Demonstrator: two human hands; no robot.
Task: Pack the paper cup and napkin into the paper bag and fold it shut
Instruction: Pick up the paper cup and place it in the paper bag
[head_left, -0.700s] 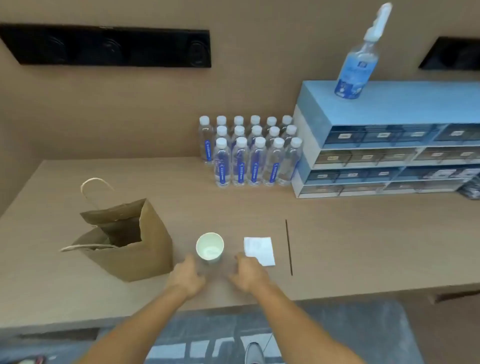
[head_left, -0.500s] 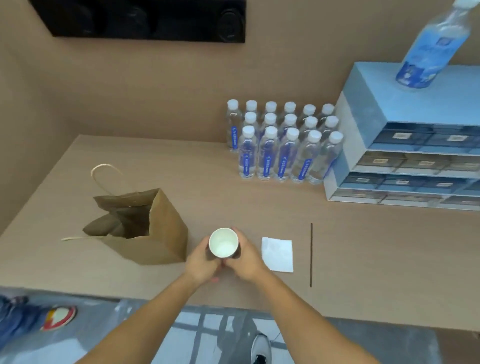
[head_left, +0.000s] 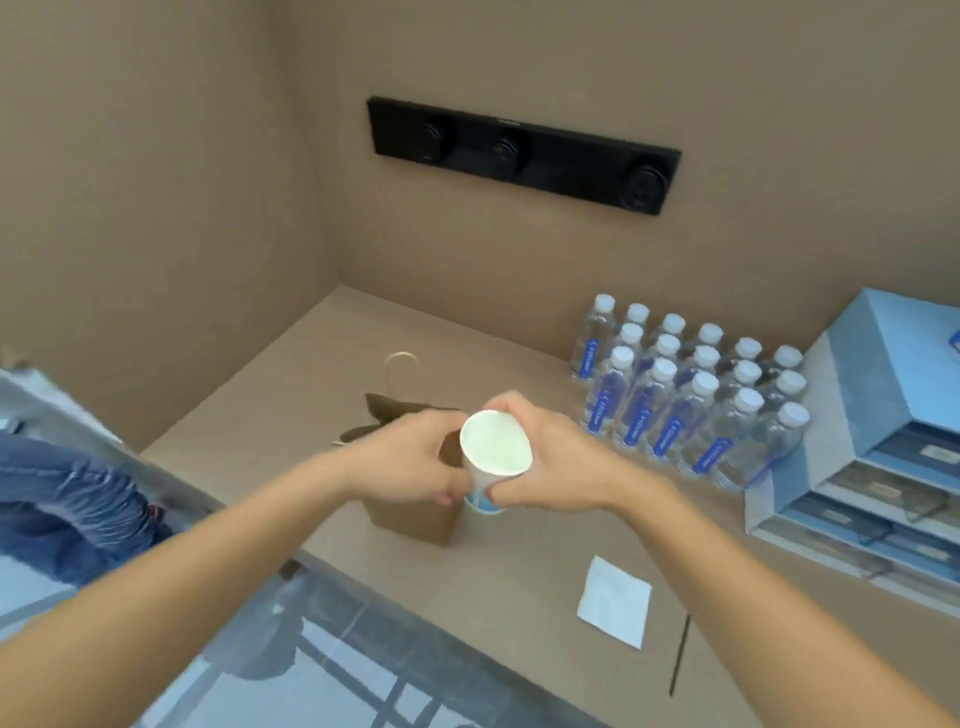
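Paper cup, grasped by both left hand and right hand, hung mid-frame above the paper bag. Earlier it stood on the table; the napkin stayed lower right, well apart.

Water bottles (white caps, blue labels) grouped on the desk, beside a blue drawer cabinet; black wall panel above

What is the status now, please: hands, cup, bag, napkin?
Left hand and right hand: grip on white paper cup, raised beside brown paper bag. White square napkin flat on table. Nothing in the way.
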